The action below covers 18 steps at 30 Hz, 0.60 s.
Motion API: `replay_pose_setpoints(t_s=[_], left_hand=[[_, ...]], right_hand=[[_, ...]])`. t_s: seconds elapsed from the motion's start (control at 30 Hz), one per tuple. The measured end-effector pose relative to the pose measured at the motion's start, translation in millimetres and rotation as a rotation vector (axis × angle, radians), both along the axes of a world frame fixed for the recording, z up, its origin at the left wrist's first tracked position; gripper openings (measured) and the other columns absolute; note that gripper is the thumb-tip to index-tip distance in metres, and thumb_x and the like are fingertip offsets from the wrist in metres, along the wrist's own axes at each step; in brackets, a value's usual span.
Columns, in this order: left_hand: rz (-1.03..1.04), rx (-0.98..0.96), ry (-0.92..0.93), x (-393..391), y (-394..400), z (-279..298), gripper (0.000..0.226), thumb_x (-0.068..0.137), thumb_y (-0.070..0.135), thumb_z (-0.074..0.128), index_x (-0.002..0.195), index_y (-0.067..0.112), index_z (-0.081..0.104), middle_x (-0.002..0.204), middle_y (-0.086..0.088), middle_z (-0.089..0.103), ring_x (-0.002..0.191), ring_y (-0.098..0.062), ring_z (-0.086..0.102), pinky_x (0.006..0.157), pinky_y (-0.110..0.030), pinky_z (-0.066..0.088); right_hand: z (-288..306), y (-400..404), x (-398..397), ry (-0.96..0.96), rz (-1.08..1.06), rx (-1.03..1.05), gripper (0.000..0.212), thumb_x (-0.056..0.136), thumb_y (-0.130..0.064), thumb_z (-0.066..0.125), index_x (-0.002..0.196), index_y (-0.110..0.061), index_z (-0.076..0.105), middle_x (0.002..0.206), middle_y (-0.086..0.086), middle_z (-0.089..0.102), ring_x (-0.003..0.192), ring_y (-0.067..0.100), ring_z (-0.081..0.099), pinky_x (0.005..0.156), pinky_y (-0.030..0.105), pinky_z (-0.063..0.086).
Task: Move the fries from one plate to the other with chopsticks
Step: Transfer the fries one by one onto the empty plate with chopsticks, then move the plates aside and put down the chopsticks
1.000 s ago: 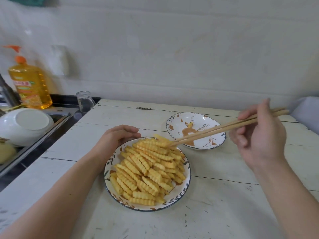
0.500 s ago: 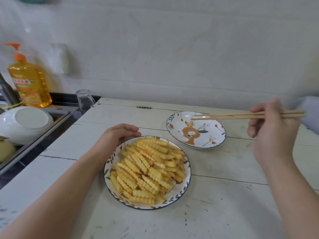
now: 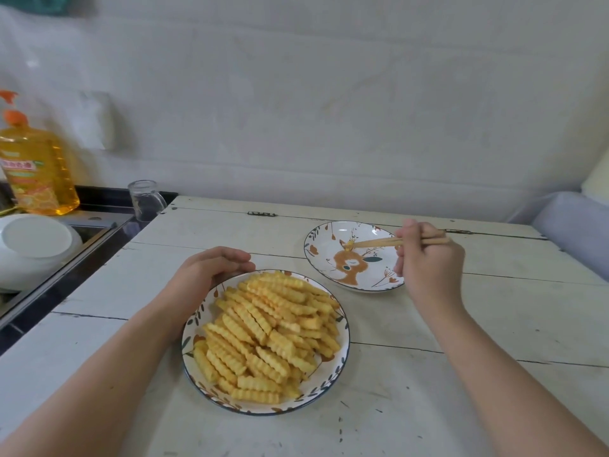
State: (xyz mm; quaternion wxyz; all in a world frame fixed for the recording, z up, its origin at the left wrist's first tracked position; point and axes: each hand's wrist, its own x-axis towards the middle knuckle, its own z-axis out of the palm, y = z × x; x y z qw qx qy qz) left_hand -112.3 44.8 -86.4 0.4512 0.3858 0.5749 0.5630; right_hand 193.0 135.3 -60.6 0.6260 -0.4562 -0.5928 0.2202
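A heap of crinkle-cut fries (image 3: 270, 334) fills the near plate (image 3: 342, 354), white with a leaf-patterned rim. My left hand (image 3: 207, 275) curls around that plate's far-left rim. My right hand (image 3: 428, 262) grips a pair of wooden chopsticks (image 3: 379, 242). Their tips pinch a small yellow fry piece (image 3: 348, 246) low over the far plate (image 3: 319, 255), which has an orange deer painted on it. I cannot tell whether the piece touches the plate.
The plates sit on a white plank table (image 3: 461, 374). A glass mug (image 3: 146, 201) stands at its back-left corner. Left of the table is a sink with an upturned white bowl (image 3: 33, 249) and an orange dish-soap bottle (image 3: 36, 169). A grey cushion (image 3: 573, 225) lies at the right.
My right hand lifted the chopsticks out of the fry heap, swung them right and back, then lowered the tips with a fry piece over the deer plate. My left hand stayed put.
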Motion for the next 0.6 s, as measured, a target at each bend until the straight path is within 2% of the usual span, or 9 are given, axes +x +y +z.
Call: replay_pose_setpoints(t_s=[0.07, 0.13, 0.17, 0.23, 0.3, 0.37, 0.47, 0.6], left_hand=[[-0.001, 0.001, 0.018, -1, 1, -1, 0.025, 0.101, 0.001, 0.053, 0.112, 0.004, 0.075, 0.105, -0.009, 0.083, 0.103, -0.019, 0.079, 0.083, -0.027, 0.055], [-0.001, 0.001, 0.038, -1, 1, -1, 0.026, 0.101, 0.002, 0.052, 0.112, 0.005, 0.075, 0.105, -0.008, 0.083, 0.103, -0.018, 0.079, 0.086, -0.027, 0.055], [-0.002, 0.003, 0.042, -2, 1, -1, 0.026, 0.101, 0.002, 0.052, 0.113, 0.004, 0.075, 0.106, -0.009, 0.083, 0.105, -0.018, 0.078, 0.089, -0.028, 0.054], [0.000, 0.008, 0.017, -1, 0, 0, 0.026, 0.101, 0.002, 0.053, 0.114, 0.002, 0.075, 0.107, -0.010, 0.083, 0.106, -0.020, 0.078, 0.091, -0.030, 0.055], [0.001, 0.019, 0.003, 0, -2, 1, 0.025, 0.100, 0.002, 0.053, 0.113, 0.001, 0.075, 0.107, -0.012, 0.082, 0.105, -0.020, 0.078, 0.088, -0.027, 0.055], [0.003, 0.026, 0.020, 0, -3, 2, 0.025, 0.100, 0.002, 0.053, 0.111, 0.001, 0.075, 0.106, -0.013, 0.082, 0.105, -0.021, 0.078, 0.089, -0.027, 0.055], [-0.001, 0.032, 0.025, 2, -4, 2, 0.024, 0.101, 0.002, 0.053, 0.110, 0.001, 0.075, 0.105, -0.013, 0.083, 0.104, -0.021, 0.079, 0.088, -0.027, 0.055], [0.012, 0.043, 0.033, 1, -6, 1, 0.024, 0.101, 0.002, 0.052, 0.109, 0.000, 0.075, 0.105, -0.015, 0.082, 0.104, -0.023, 0.079, 0.088, -0.026, 0.056]], right_hand=[[-4, 2, -5, -0.123, -0.004, 0.069, 0.044, 0.102, -0.042, 0.046, 0.074, -0.016, 0.068, 0.053, -0.013, 0.056, 0.048, 0.011, 0.056, 0.053, 0.027, 0.045], [-3, 3, -5, -0.174, -0.027, 0.100, 0.051, 0.098, -0.051, 0.039, 0.074, -0.017, 0.067, 0.053, -0.015, 0.056, 0.055, 0.007, 0.056, 0.059, 0.027, 0.044], [-1, 1, -3, -0.130, -0.041, 0.087, 0.051, 0.097, -0.053, 0.038, 0.072, -0.019, 0.066, 0.052, -0.013, 0.056, 0.053, 0.008, 0.055, 0.059, 0.028, 0.045], [13, -7, 3, 0.103, -0.041, 0.034, 0.050, 0.100, -0.048, 0.041, 0.066, -0.020, 0.063, 0.046, -0.008, 0.053, 0.045, 0.015, 0.049, 0.053, 0.032, 0.043], [32, -21, 14, 0.361, 0.002, -0.006, 0.054, 0.105, -0.039, 0.042, 0.060, -0.017, 0.060, 0.043, -0.005, 0.049, 0.037, 0.016, 0.041, 0.043, 0.026, 0.035], [50, -40, 24, 0.516, 0.141, -0.033, 0.059, 0.107, -0.037, 0.042, 0.053, -0.019, 0.059, 0.045, 0.001, 0.047, 0.032, 0.018, 0.033, 0.042, 0.021, 0.025], [57, -69, 34, 0.556, 0.345, -0.072, 0.059, 0.106, -0.037, 0.043, 0.053, -0.016, 0.058, 0.047, 0.007, 0.040, 0.033, 0.014, 0.024, 0.044, 0.020, 0.019], [51, -92, 36, 0.519, 0.439, -0.094, 0.058, 0.105, -0.034, 0.041, 0.053, -0.015, 0.059, 0.051, 0.008, 0.039, 0.036, 0.014, 0.024, 0.045, 0.019, 0.016]])
